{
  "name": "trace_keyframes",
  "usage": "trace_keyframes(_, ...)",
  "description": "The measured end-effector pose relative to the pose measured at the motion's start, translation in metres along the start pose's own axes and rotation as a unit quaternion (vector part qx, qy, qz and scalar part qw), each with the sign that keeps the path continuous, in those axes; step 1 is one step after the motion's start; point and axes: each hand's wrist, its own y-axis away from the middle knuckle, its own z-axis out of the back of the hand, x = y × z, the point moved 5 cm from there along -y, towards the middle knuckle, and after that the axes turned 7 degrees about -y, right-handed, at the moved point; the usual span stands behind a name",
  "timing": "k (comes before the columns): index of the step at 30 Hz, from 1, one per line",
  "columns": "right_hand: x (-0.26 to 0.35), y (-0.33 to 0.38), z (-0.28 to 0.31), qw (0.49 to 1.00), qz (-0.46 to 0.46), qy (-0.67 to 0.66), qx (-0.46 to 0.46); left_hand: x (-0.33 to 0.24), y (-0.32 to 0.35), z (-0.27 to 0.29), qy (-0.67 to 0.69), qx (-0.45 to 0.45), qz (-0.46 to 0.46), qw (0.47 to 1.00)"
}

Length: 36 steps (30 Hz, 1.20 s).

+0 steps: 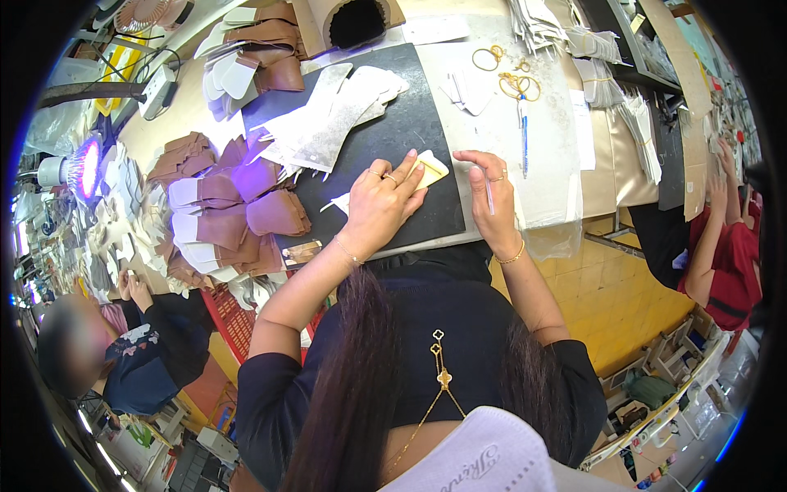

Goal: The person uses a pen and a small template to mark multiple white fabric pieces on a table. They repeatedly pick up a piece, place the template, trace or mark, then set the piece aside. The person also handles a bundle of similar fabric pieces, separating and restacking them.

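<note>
On the black mat (426,107), my left hand (379,203) presses its fingers over a small pale yellow and white flat piece (432,170). Much of that piece is hidden under the fingers; a white tip shows past the wrist side. My right hand (494,197) is just to the right, beside the mat's edge, apart from the piece. A thin pale stick-like tool (491,199) lies in its curled fingers, while thumb and forefinger point toward the left hand. Fanned white cut pieces (316,123) lie on the mat just beyond my left hand.
Stacks of brown and white pieces (238,217) crowd the left side, with more brown stacks (279,74) farther back. A blue pen (523,135) and yellow rubber bands (519,86) lie at right. A lit lamp (82,168) stands far left. Other people sit at both sides.
</note>
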Motion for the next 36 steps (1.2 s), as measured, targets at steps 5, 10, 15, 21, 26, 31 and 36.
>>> trace_keyframes(5,0.003,-0.001,0.000,0.999,0.007,-0.019,-0.031,0.000,-0.002,0.000,-0.005,0.002,-0.003,1.000)
trace_keyframes(10,0.002,-0.002,-0.004,1.000,0.020,-0.017,-0.003,-0.004,-0.002,0.002,-0.023,0.012,-0.001,1.000)
trace_keyframes(15,0.003,-0.007,-0.013,0.996,0.084,-0.024,0.032,-0.008,-0.002,0.002,-0.042,0.018,0.008,0.999)
trace_keyframes(21,0.007,-0.016,-0.020,0.990,0.132,0.014,0.054,-0.007,0.001,0.002,-0.033,-0.016,-0.002,0.999)
trace_keyframes(26,0.017,-0.014,-0.010,0.977,0.163,0.095,0.101,-0.009,0.003,0.000,-0.053,-0.016,-0.005,0.998)
trace_keyframes(31,0.019,-0.010,0.010,0.983,0.147,0.073,0.082,-0.005,0.004,-0.001,-0.015,-0.043,-0.002,0.999)
trace_keyframes(36,0.001,-0.013,-0.011,0.984,-0.016,-0.178,0.013,0.004,0.004,-0.002,0.087,-0.069,0.003,0.994)
